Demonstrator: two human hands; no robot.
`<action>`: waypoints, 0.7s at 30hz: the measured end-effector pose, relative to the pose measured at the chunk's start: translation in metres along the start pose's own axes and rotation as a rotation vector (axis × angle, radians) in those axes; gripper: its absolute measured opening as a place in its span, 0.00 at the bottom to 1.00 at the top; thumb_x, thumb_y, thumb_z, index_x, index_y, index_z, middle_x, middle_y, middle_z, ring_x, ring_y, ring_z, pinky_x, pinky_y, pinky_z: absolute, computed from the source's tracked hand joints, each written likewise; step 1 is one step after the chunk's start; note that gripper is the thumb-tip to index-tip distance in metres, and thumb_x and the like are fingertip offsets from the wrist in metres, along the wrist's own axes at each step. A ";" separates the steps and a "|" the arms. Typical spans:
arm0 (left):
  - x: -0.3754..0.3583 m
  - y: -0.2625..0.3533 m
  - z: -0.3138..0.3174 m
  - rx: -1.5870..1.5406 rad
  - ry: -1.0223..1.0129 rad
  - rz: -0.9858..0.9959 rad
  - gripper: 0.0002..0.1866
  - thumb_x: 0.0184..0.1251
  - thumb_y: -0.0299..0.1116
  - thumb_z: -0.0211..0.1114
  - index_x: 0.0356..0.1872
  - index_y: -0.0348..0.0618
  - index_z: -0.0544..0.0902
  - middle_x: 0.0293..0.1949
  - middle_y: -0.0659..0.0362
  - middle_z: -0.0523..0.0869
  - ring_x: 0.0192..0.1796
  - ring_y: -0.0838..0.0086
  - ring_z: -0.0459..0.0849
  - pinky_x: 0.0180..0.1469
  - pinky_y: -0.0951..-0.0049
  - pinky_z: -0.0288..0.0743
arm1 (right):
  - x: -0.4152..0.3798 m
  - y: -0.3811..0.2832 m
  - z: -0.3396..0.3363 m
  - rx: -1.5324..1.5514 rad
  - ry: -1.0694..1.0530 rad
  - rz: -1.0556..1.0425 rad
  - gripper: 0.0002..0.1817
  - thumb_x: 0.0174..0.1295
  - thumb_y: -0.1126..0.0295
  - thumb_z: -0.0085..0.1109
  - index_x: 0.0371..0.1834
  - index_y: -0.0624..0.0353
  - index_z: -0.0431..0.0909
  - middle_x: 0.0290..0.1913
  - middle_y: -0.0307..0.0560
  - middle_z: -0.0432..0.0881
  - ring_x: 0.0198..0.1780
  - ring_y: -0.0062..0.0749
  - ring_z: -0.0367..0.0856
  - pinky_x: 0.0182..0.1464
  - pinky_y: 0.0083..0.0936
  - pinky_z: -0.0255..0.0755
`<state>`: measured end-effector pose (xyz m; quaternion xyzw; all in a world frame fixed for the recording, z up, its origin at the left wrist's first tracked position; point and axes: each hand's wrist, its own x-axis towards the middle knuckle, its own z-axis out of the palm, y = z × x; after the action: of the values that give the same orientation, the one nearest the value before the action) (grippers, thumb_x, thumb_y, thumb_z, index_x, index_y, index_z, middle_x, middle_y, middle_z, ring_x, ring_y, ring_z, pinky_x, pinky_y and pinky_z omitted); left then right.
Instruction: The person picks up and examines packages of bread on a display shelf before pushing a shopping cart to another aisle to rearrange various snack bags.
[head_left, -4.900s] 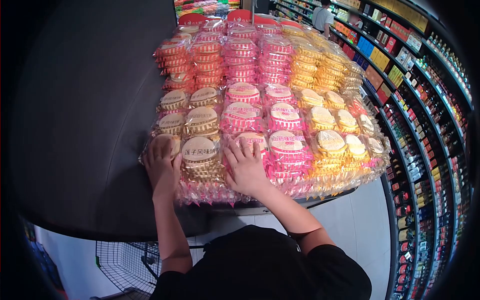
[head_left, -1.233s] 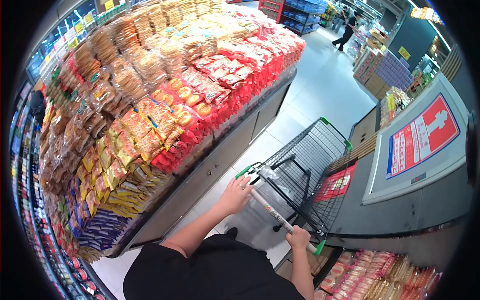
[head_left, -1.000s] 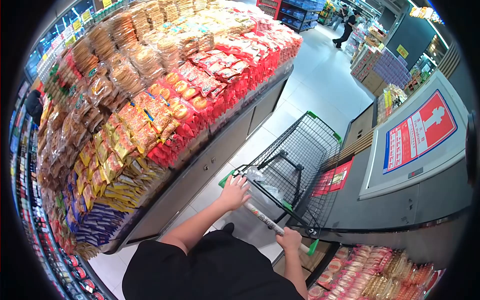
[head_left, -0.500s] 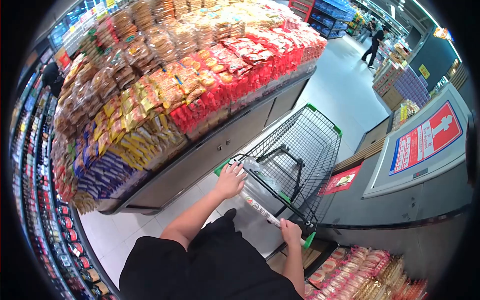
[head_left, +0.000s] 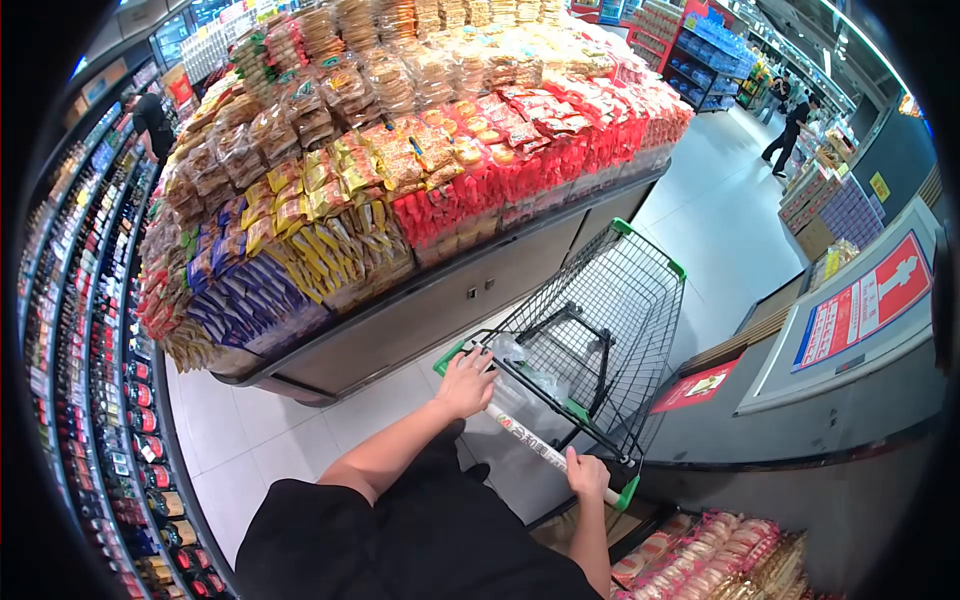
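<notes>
A shopping cart with a dark wire basket and green corners stands in front of me. Its pale handle carries printed lettering and has green ends. Near the handle's left end, my left hand lies over the bar with its fingers curled around it. My right hand is wrapped around the bar near the right end, thumb on top. Clear plastic sits just behind the handle inside the cart. The main basket shows only bare wire and folded frame parts.
A long counter heaped with packaged snacks runs along the left of the cart. At right is a grey wall with a framed sign. Bagged goods lie at lower right. Bottle shelves line the far left. People stand down the aisle.
The view has swung left, so the snack counter and aisle sit further right in it. Another person at far left shows more fully. Both hands stay on the cart handle.
</notes>
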<state>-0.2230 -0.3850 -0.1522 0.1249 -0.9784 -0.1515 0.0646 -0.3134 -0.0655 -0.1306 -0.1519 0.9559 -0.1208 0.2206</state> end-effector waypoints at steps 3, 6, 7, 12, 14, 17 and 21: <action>-0.009 -0.004 0.000 -0.001 0.009 -0.004 0.22 0.67 0.43 0.54 0.57 0.52 0.86 0.72 0.52 0.74 0.77 0.54 0.65 0.75 0.45 0.54 | -0.006 -0.004 0.001 0.015 0.003 -0.018 0.33 0.70 0.40 0.46 0.32 0.59 0.89 0.36 0.65 0.86 0.45 0.64 0.84 0.52 0.50 0.76; -0.013 -0.010 -0.003 -0.010 0.017 -0.008 0.22 0.67 0.43 0.54 0.56 0.52 0.87 0.71 0.51 0.75 0.76 0.54 0.66 0.75 0.46 0.54 | -0.012 -0.012 0.000 0.028 0.009 -0.035 0.33 0.70 0.40 0.46 0.31 0.59 0.88 0.35 0.66 0.85 0.44 0.64 0.84 0.51 0.50 0.76; -0.015 -0.013 -0.004 -0.011 0.020 -0.009 0.22 0.67 0.43 0.53 0.55 0.51 0.87 0.71 0.51 0.75 0.76 0.54 0.66 0.75 0.46 0.54 | -0.013 -0.016 0.001 0.034 0.015 -0.044 0.33 0.70 0.40 0.46 0.31 0.59 0.88 0.35 0.65 0.85 0.44 0.65 0.84 0.51 0.50 0.76; -0.019 -0.027 -0.010 -0.016 -0.004 -0.018 0.21 0.67 0.43 0.53 0.54 0.50 0.87 0.70 0.51 0.75 0.76 0.54 0.65 0.75 0.46 0.53 | -0.014 -0.027 0.010 0.014 0.018 -0.040 0.31 0.70 0.42 0.45 0.33 0.57 0.90 0.34 0.63 0.86 0.43 0.63 0.85 0.50 0.50 0.76; -0.020 -0.032 -0.011 -0.019 -0.006 -0.011 0.21 0.69 0.43 0.52 0.53 0.49 0.87 0.70 0.51 0.76 0.77 0.55 0.65 0.75 0.46 0.52 | -0.010 -0.027 0.020 0.017 0.015 -0.038 0.32 0.70 0.42 0.45 0.33 0.57 0.90 0.34 0.63 0.86 0.43 0.63 0.85 0.50 0.50 0.76; -0.021 -0.044 -0.013 0.006 -0.035 0.014 0.20 0.69 0.43 0.53 0.54 0.51 0.87 0.71 0.52 0.75 0.77 0.55 0.65 0.75 0.46 0.54 | -0.004 -0.026 0.038 -0.012 0.050 -0.009 0.33 0.70 0.40 0.44 0.25 0.55 0.89 0.25 0.53 0.86 0.39 0.53 0.87 0.47 0.44 0.77; -0.022 -0.061 -0.017 -0.011 -0.020 0.055 0.19 0.69 0.43 0.53 0.52 0.51 0.88 0.69 0.52 0.77 0.76 0.56 0.66 0.74 0.46 0.55 | 0.002 -0.034 0.051 -0.035 0.042 0.033 0.34 0.70 0.40 0.44 0.26 0.56 0.89 0.25 0.50 0.86 0.38 0.50 0.88 0.47 0.42 0.77</action>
<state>-0.1849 -0.4406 -0.1569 0.0962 -0.9812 -0.1562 0.0595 -0.2834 -0.1058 -0.1657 -0.1372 0.9646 -0.1036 0.1998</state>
